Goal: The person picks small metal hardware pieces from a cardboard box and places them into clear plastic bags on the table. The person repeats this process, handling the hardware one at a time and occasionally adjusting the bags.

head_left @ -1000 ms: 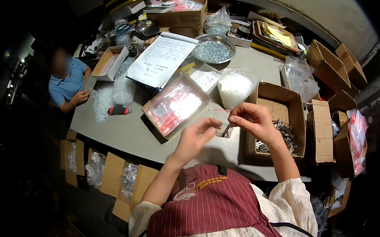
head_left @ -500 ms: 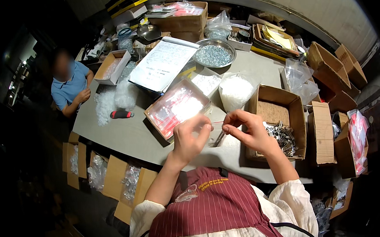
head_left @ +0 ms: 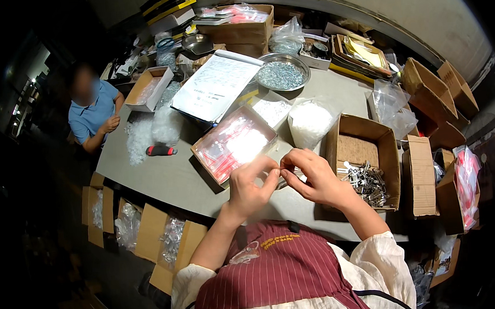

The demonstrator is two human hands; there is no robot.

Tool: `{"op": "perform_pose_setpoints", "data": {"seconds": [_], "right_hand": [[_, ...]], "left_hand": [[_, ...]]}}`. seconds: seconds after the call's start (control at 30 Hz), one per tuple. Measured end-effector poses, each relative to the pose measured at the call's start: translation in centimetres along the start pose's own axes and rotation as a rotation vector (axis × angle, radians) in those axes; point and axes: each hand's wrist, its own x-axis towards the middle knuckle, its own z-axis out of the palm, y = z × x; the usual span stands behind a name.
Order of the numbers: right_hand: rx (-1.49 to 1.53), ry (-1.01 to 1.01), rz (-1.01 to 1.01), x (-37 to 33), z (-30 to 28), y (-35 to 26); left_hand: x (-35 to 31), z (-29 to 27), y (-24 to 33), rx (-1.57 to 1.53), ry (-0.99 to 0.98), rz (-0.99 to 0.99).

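Note:
My left hand (head_left: 251, 187) and my right hand (head_left: 317, 179) meet fingertip to fingertip above the near edge of the table. Both are closed in a pinch, and what sits between the fingertips is too small and covered to name. Just beyond my left hand lies an open box (head_left: 234, 141) of thin red-and-clear plastic pieces. By my right forearm stands a cardboard box (head_left: 356, 139) with a heap of small metal clip-like parts (head_left: 366, 183) in its near end. A plastic bag of white pieces (head_left: 308, 123) stands beyond my right hand.
A clipboard with written sheets (head_left: 217, 84) and a metal bowl of small shiny parts (head_left: 282, 73) are farther back. A red-and-black handled tool (head_left: 161, 150) lies at left beside clear plastic pieces. Across the left edge sits a person in blue (head_left: 93, 109). Cardboard boxes (head_left: 422, 173) crowd the right.
My hands have come together; the gap between their fingertips, where a thin reddish piece showed, has closed. My right hand has shifted left, and the metal piece under it no longer shows clearly.

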Motion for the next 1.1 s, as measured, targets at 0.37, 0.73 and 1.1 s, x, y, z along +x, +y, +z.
{"op": "perform_pose_setpoints", "data": {"seconds": [0.37, 0.73, 1.1], "right_hand": [[-0.125, 0.016, -0.108, 0.6, -1.3, -0.4], [0.215, -0.081, -0.062, 1.4, -0.7, -1.2], [0.395, -0.165, 0.173, 5.3, 5.1, 3.5]], "left_hand": [[-0.3, -1.7, -1.5, -0.134, 0.069, -0.161], [-1.2, -3.6, -2.2, -0.648, -0.041, -0.194], [-9.3, -4.2, -7.3, -0.602, 0.162, -0.588]]}}
